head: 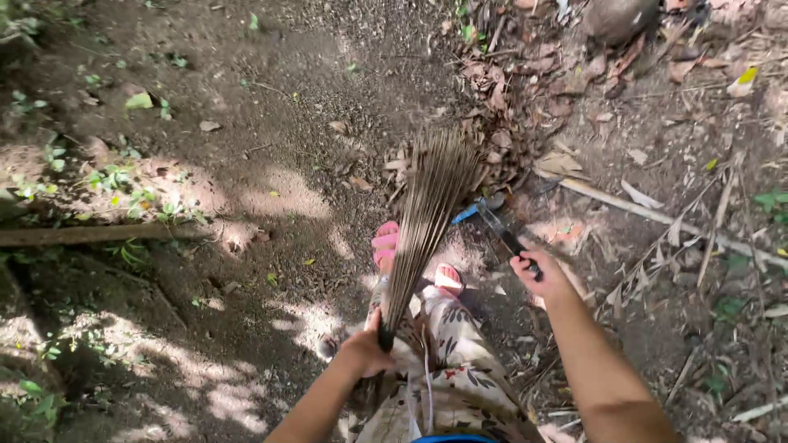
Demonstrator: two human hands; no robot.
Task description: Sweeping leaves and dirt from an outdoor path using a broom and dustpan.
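Many dry leaves [509, 107], fallen branch [657, 215], perhaps stone [620, 16]

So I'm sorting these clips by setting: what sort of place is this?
Most likely a shaded yard or garden edge outdoors: bare dirt ground, a heap of dry leaves and small green weeds. The left hand holds a stick broom; the right hand holds a dark-handled tool.

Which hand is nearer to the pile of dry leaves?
Right. The right hand, gripping a dark tool, is just below the leaf pile. The left hand, holding the broom, is lower and farther left.
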